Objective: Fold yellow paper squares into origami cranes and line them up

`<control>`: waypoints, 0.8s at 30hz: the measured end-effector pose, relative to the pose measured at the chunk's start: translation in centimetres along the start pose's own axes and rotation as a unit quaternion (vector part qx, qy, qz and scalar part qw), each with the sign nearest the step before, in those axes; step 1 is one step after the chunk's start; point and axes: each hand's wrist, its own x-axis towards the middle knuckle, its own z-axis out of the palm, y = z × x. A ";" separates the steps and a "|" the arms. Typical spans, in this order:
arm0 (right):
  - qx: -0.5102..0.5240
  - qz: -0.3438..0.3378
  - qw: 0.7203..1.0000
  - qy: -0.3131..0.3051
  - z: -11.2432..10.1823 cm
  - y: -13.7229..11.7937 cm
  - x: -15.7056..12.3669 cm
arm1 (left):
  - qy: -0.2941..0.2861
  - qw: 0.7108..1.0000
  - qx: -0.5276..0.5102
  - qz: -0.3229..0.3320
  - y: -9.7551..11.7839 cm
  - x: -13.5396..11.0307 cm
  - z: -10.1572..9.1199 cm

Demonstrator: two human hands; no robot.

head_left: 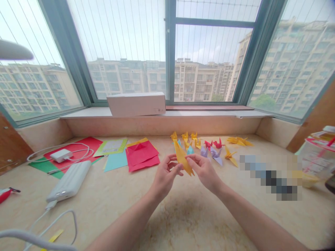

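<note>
A folded yellow-orange paper piece [183,160], long and pointed, is held above the stone counter between both hands. My left hand [165,174] pinches its lower left side with thumb and fingers closed. My right hand [204,170] grips its right edge, fingers curled. Just behind them stand several small folded paper cranes [206,144] in yellow, red, purple and blue.
Sheets of coloured paper [141,155] lie at the left centre. A white power bank [69,181] and a charger with cables [61,155] sit further left. A white box [136,104] rests on the window sill. A clear plastic container [316,153] stands at the right edge.
</note>
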 end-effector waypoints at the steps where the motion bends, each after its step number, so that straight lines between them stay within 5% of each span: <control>1: 0.003 -0.001 1.000 -0.010 0.0 0.0 -0.1 | 0.001 1.000 0.004 0.006 0.0 0.0 0.0; 6: 0.022 -0.006 0.999 -0.043 0.1 0.1 -0.2 | 0.000 1.000 0.011 0.020 0.0 -0.1 0.1; 13: 0.006 -0.025 0.999 0.021 -0.2 0.8 0.3 | -0.015 1.000 0.005 -0.027 0.5 -0.6 0.4; 20: -0.047 -0.034 0.998 -0.038 0.0 0.6 -0.3 | -0.011 0.996 -0.004 -0.088 1.0 -0.6 0.1; 24: -0.139 -0.109 0.984 0.011 -0.2 0.4 -0.4 | -0.015 0.995 -0.008 -0.099 0.8 -0.7 0.3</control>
